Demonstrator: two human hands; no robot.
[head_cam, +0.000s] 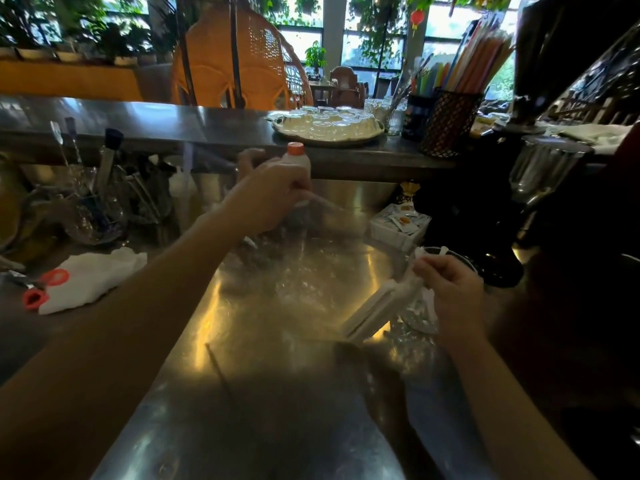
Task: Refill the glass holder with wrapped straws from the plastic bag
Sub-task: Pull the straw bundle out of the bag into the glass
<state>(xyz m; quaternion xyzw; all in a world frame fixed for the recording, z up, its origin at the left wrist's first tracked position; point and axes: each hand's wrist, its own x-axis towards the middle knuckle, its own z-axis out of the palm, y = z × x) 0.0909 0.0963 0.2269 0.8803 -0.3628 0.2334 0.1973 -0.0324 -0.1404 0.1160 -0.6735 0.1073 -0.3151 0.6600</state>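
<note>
Straws (pixel 372 311) in white paper wrappers sit bunched in your right hand (pixel 453 292), fingers closed around the upper part of the bundle, its lower ends slanting down-left towards the steel worktop (pixel 242 427). Your left hand (pixel 266 199) is closed on the top edge of the clear plastic bag (pixel 304 271), pulling it up and away from you; the bag spreads crinkled across the worktop between your two hands. Just behind your right hand you can see a dark round rim, probably the glass holder (pixel 460 258), though it is mostly hidden. A white bottle with an orange cap (pixel 298 157) stands behind your left hand. Orange-handled scissors (pixel 45 285) rest on a white cloth (pixel 93 278) at far left.
</note>
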